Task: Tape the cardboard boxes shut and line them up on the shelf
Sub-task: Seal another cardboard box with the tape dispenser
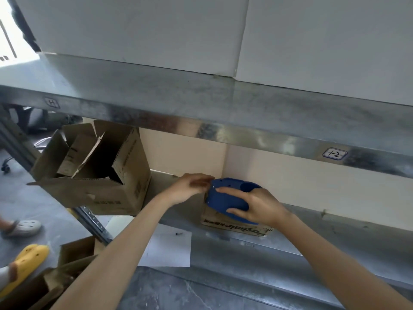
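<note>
My right grip [254,206] wraps the tape dispenser [228,195], which sits on a small box [234,224] on the shelf [312,242]. My left grip [192,186] touches the dispenser's left edge. Further left stands an open box [93,171], overhanging the shelf end.

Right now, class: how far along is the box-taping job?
Done: nothing visibly sealed. In hand: right hand holds the blue tape dispenser on the small box; left hand is at its front edge. Left: the large box is open, overhanging the shelf.
</note>
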